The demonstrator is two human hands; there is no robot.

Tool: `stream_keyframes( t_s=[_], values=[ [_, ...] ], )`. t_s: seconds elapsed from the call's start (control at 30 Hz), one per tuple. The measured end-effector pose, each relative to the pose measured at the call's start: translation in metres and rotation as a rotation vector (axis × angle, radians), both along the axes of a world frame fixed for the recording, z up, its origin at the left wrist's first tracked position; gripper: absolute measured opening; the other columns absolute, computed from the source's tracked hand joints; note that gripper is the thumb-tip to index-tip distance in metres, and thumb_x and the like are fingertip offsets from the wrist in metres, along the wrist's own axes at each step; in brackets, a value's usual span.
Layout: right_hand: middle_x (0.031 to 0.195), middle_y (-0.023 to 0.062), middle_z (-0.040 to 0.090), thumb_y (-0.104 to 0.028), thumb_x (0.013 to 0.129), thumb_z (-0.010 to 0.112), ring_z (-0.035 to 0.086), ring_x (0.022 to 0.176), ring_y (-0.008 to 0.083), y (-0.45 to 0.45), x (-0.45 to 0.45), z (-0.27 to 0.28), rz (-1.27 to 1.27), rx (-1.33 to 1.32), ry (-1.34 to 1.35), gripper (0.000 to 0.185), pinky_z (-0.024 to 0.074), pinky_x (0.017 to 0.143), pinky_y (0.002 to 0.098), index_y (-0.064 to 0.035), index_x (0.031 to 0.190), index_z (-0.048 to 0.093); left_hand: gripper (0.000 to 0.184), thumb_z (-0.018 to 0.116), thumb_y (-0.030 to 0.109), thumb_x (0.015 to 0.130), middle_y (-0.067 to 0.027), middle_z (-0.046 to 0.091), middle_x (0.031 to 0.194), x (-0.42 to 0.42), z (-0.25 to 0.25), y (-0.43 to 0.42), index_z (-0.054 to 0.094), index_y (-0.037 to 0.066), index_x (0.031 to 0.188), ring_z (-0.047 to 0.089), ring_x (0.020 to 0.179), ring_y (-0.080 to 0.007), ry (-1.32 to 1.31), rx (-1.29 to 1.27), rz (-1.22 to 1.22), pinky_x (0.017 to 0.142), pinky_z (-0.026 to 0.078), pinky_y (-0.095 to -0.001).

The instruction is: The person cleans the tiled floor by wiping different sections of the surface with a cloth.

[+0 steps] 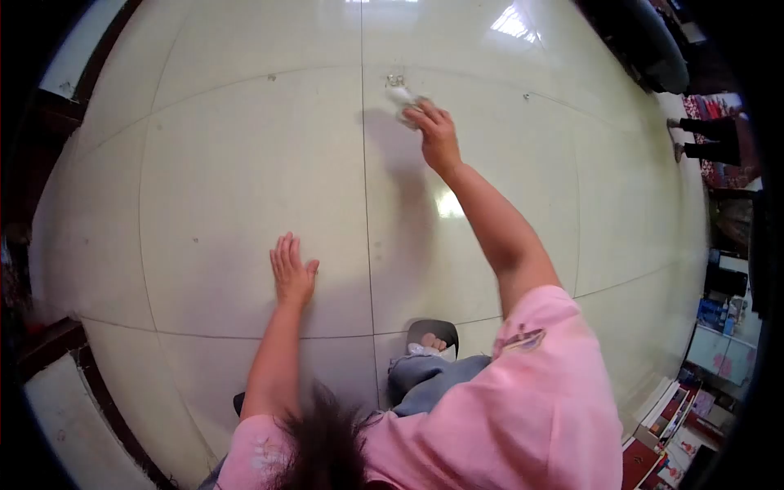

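Note:
My right hand reaches far forward over the glossy cream tiled floor. Its fingers are closed on a crumpled white cloth, slightly blurred; whether it is fabric or paper is hard to tell. Just beyond the cloth is a small brownish patch of spots, close to a tile seam. My left hand lies palm down on the floor, fingers stretched out, holding nothing.
My slippered foot is beneath me. Small specks dot the tiles. Dark-framed doorways or furniture stand at left. Another person's legs show at far right, above a cabinet and shelves with items.

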State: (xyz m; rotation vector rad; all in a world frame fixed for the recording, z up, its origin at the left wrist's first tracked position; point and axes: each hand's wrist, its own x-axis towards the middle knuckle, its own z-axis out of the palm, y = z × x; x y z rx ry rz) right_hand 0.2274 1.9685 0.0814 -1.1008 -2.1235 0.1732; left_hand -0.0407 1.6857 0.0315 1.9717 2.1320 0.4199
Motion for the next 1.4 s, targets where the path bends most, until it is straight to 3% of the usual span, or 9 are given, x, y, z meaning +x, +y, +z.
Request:
stream_keyframes(
  t_s=[0.33, 0.73, 0.8, 0.93, 1.07, 1.1, 1.17, 1.27, 1.4],
  values=[
    [0.118, 0.0095, 0.051, -0.012, 0.078, 0.050, 0.048, 0.107, 0.0280, -0.204, 0.065, -0.055, 1.055, -0.312, -0.317, 0.035, 0.0388, 0.090, 0.0397, -0.0154, 0.113, 0.053, 0.076, 0.069, 0.025, 0.066, -0.0183, 0.021, 0.136, 0.043, 0.009, -0.110, 0.028, 0.007, 0.126, 0.015, 0.128, -0.0380, -0.145, 0.075, -0.032, 0.102, 0.010, -0.0561],
    [0.106, 0.0150, 0.055, 0.004, 0.081, 0.038, 0.052, 0.101, 0.0250, -0.130, 0.242, -0.041, -0.806, 0.197, -0.001, 0.036, 0.0478, 0.078, 0.0329, -0.0020, 0.113, 0.053, 0.077, 0.062, 0.032, 0.075, -0.0190, 0.011, 0.142, 0.044, 0.015, -0.077, 0.019, 0.007, 0.134, 0.007, 0.130, -0.0401, 0.089, -0.071, 0.172, 0.102, 0.007, -0.0572],
    [0.107, 0.0123, 0.057, -0.011, 0.086, 0.037, 0.054, 0.098, 0.0214, -0.217, 0.302, -0.015, -1.177, -0.026, 0.914, 0.033, 0.0426, 0.085, 0.0327, 0.0002, 0.112, 0.053, 0.076, 0.060, 0.032, 0.076, -0.0189, 0.010, 0.142, 0.027, 0.006, -0.085, 0.018, 0.007, 0.135, 0.006, 0.131, -0.0399, 0.079, -0.091, 0.153, 0.102, 0.007, -0.0571],
    [0.115, 0.0151, 0.052, -0.011, 0.078, 0.050, 0.054, 0.100, 0.0293, -0.424, 0.344, -0.006, -2.096, -0.377, -0.071, 0.038, 0.0466, 0.083, 0.0386, -0.0054, 0.115, 0.051, 0.075, 0.060, 0.032, 0.078, -0.0184, 0.010, 0.142, 0.015, 0.004, -0.089, 0.018, 0.007, 0.135, 0.005, 0.131, -0.0383, 0.147, -0.078, 0.099, 0.103, 0.006, -0.0550],
    [0.116, 0.0116, 0.053, -0.011, 0.075, 0.055, 0.055, 0.100, 0.0273, -0.498, 0.364, -0.116, -2.349, -1.042, 0.488, 0.038, 0.0461, 0.079, 0.0383, -0.0054, 0.113, 0.052, 0.074, 0.058, 0.033, 0.079, -0.0177, 0.006, 0.143, 0.023, 0.000, -0.062, 0.017, 0.008, 0.135, 0.004, 0.132, -0.0371, 0.130, -0.151, 0.009, 0.103, 0.005, -0.0536],
    [0.108, 0.0105, 0.055, -0.015, 0.079, 0.049, 0.056, 0.096, 0.0258, -0.461, 0.353, -0.157, -2.406, -0.644, 0.221, 0.031, 0.0448, 0.079, 0.0358, -0.0068, 0.109, 0.052, 0.074, 0.058, 0.033, 0.079, -0.0177, 0.006, 0.143, 0.029, 0.000, -0.050, 0.017, 0.008, 0.135, 0.004, 0.132, -0.0371, 0.135, -0.148, -0.002, 0.103, 0.005, -0.0536],
    [0.101, 0.0115, 0.057, -0.018, 0.083, 0.043, 0.056, 0.092, 0.0272, -0.323, 0.240, -0.074, -2.342, -0.405, -0.038, 0.028, 0.0448, 0.079, 0.0365, -0.0063, 0.108, 0.050, 0.074, 0.057, 0.036, 0.080, -0.0178, 0.003, 0.143, 0.042, 0.005, -0.024, 0.015, 0.010, 0.136, 0.001, 0.131, -0.0387, 0.145, -0.108, -0.065, 0.103, 0.005, -0.0548],
    [0.099, 0.0172, 0.055, -0.016, 0.088, 0.041, 0.055, 0.091, 0.0296, -0.199, 0.184, -0.059, -1.907, -0.218, 0.782, 0.024, 0.0443, 0.075, 0.0374, -0.0011, 0.104, 0.049, 0.076, 0.051, 0.045, 0.082, -0.0168, 0.000, 0.144, 0.064, 0.000, 0.011, 0.012, 0.009, 0.137, -0.001, 0.131, -0.0398, 0.161, -0.027, 0.019, 0.102, 0.006, -0.0569],
    [0.120, 0.0143, 0.047, -0.013, 0.081, 0.046, 0.042, 0.112, 0.0308, -0.078, 0.061, -0.054, -1.209, -0.484, 0.419, 0.033, 0.0336, 0.093, 0.0384, -0.0077, 0.113, 0.052, 0.085, 0.051, 0.053, 0.079, -0.0198, -0.005, 0.143, 0.100, 0.008, 0.053, 0.008, 0.008, 0.138, -0.003, 0.129, -0.0450, 0.200, -0.155, 0.104, 0.101, 0.007, -0.0585]
  ],
)
